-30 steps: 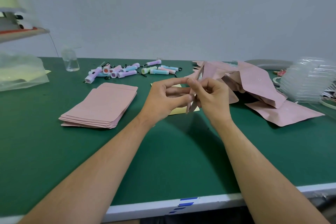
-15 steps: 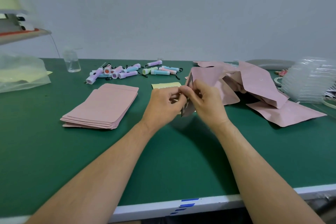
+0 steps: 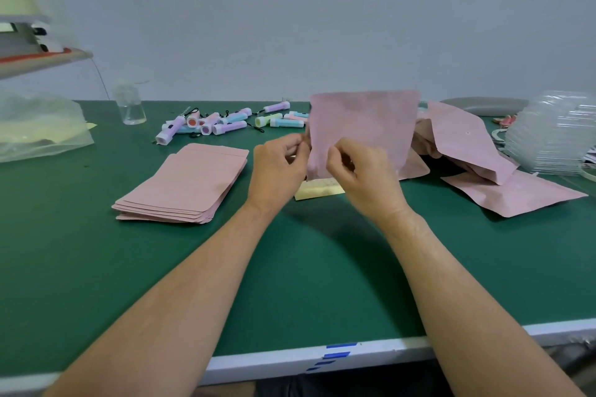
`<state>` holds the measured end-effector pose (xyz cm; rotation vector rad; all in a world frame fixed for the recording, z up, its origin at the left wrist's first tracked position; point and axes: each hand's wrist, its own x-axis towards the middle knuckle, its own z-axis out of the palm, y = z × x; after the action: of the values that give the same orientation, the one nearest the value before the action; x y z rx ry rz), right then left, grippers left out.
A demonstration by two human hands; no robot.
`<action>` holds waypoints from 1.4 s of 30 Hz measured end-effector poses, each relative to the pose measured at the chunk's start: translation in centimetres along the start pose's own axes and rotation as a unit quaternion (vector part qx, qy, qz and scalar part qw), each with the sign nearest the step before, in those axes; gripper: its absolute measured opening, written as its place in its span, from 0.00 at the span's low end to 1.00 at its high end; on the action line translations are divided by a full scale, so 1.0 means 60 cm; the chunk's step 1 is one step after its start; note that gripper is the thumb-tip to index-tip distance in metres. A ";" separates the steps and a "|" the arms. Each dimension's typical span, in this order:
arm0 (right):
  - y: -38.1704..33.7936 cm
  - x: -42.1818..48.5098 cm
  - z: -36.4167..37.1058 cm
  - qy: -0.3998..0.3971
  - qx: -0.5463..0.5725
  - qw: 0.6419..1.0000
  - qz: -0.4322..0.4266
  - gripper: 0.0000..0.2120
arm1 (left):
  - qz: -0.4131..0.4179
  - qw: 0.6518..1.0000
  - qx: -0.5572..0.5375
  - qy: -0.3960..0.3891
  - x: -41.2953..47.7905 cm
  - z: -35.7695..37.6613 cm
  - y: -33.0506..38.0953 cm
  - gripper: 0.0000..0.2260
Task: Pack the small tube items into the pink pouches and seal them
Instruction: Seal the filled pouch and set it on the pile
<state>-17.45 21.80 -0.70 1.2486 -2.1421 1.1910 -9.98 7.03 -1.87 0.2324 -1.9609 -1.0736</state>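
Tabletop point(image 3: 96, 267) in green spreads under everything. At its right lie heaped pink pouches point(image 3: 464, 145), at its left a neat stack of flat pouches point(image 3: 190, 184). Between them the held pouch point(image 3: 361, 126) stands upright in the air, pinched at its lower left edge by the left hand point(image 3: 277, 167) and the right hand point(image 3: 361, 177). Behind the stack, pastel tubes point(image 3: 225, 122) lie scattered near the far edge.

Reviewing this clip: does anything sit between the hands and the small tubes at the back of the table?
Only the pink pouch itself, pinched upright by the left hand and right hand, screens the right end of the tubes. Otherwise only bare green mat lies between.
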 end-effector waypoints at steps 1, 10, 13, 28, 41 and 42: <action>-0.004 0.000 0.000 0.025 0.009 1.000 0.012 0.18 | 0.015 1.000 -0.007 -0.005 -0.003 -0.001 0.003 0.08; -0.002 0.000 -0.004 -0.015 -0.081 0.996 0.038 0.19 | 0.062 0.997 -0.036 -0.023 -0.026 0.023 0.022 0.10; -0.003 0.003 0.000 -0.026 -0.087 0.996 0.019 0.17 | 0.058 0.998 -0.036 -0.001 -0.025 0.020 0.022 0.10; -0.020 0.001 0.013 -0.022 -0.254 0.963 -0.086 0.12 | -0.041 0.991 0.026 0.126 0.010 -0.007 -0.004 0.10; -0.003 0.016 0.010 0.001 0.015 0.978 0.210 0.11 | 0.154 0.977 0.150 0.019 -0.033 0.031 0.032 0.18; -0.003 0.016 0.011 -0.009 -0.010 0.983 0.185 0.12 | 0.138 0.973 0.185 0.012 -0.031 0.032 0.032 0.20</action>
<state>-17.74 20.72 -0.32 0.8758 -2.4672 1.2978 -9.88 10.32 -1.98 0.1646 -2.0881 -0.5195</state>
